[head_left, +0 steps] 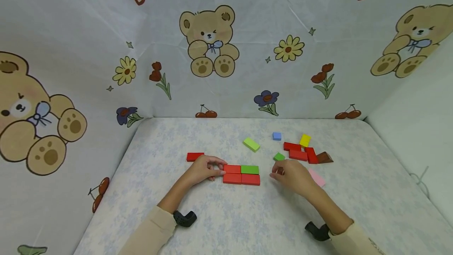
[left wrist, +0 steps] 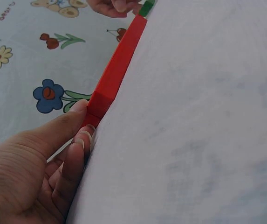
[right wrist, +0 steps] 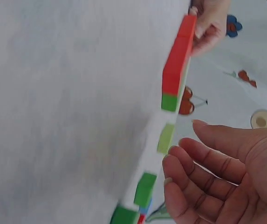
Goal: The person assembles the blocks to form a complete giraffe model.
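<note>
Red blocks and one green block (head_left: 249,170) lie flush in two rows on the table. My left hand (head_left: 204,169) is at the left end of these rows. Its thumb and fingertips pinch the end of a red block (head_left: 232,169), also seen in the left wrist view as a red block (left wrist: 112,77). To the right of the rows hovers my right hand (head_left: 293,176), with its fingers loosely curled. Nothing lies between its fingers in the right wrist view, where the hand (right wrist: 217,177) is apart from the blocks. A small green block (head_left: 279,156) lies just beyond it.
A single red block (head_left: 195,156) lies behind the left hand. Further back are a light green block (head_left: 251,144) and a blue block (head_left: 277,136). Several red blocks (head_left: 298,155), a yellow block (head_left: 305,140) and a brown wedge (head_left: 324,157) cluster at right, near a pink block (head_left: 317,178).
</note>
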The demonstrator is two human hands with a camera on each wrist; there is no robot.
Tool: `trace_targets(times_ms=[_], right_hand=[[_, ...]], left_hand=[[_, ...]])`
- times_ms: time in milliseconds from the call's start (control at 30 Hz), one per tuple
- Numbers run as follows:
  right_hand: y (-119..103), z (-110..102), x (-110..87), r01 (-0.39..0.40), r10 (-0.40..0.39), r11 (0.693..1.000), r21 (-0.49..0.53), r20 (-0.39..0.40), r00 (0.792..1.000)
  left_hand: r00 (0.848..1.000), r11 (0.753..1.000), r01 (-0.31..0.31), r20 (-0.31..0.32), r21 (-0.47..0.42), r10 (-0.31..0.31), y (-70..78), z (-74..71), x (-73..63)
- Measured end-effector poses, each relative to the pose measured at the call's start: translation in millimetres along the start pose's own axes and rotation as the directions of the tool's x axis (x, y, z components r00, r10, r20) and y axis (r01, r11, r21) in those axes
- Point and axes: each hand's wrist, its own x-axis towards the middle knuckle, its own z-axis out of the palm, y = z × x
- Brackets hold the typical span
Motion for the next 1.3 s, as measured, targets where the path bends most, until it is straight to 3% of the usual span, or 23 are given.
trace_targets(times_ms=[200, 400, 500, 600, 733, 1067, 1300], right_hand=[[32.7, -22.1, -9.0, 0.064, -0.063, 0.998, 0.008, -0.129, 0.990], [68.5, -40.4, -30.9, 0.000, -0.004, 1.000, -0.020, -0.189, 0.982], [84.0, -45.2, -40.5, -0.079, 0.074, 0.996, -0.034, -0.146, 0.987], [96.5, -46.1, -45.7, -0.170, 0.168, 0.984, -0.054, -0.037, 0.985], [108.3, -42.9, -46.5, -0.213, 0.218, 0.974, -0.080, 0.061, 0.974], [111.8, -40.4, -49.1, -0.184, 0.185, 0.982, -0.039, 0.028, 0.982], [88.5, -40.5, -57.3, -0.133, 0.133, 0.991, 0.001, -0.002, 0.991]], left_hand=[[1.000, 1.000, 0.016, -0.011, -0.001, -0.016, -3.1, -0.6, -1.3], [1.000, 1.000, 0.007, -0.008, -0.008, -0.007, -2.0, -0.9, -1.6], [1.000, 1.000, 0.002, -0.006, -0.009, -0.002, -1.8, -1.7, -1.1], [1.000, 1.000, 0.009, -0.004, -0.010, -0.009, -1.8, -2.3, -1.2], [1.000, 1.000, 0.014, -0.002, -0.015, -0.014, -1.6, -2.6, -1.5], [1.000, 1.000, -0.002, 0.003, -0.013, 0.002, -0.7, 0.4, -0.5], [1.000, 1.000, -0.007, -0.010, 0.010, 0.007, -1.5, 1.0, 0.5]])
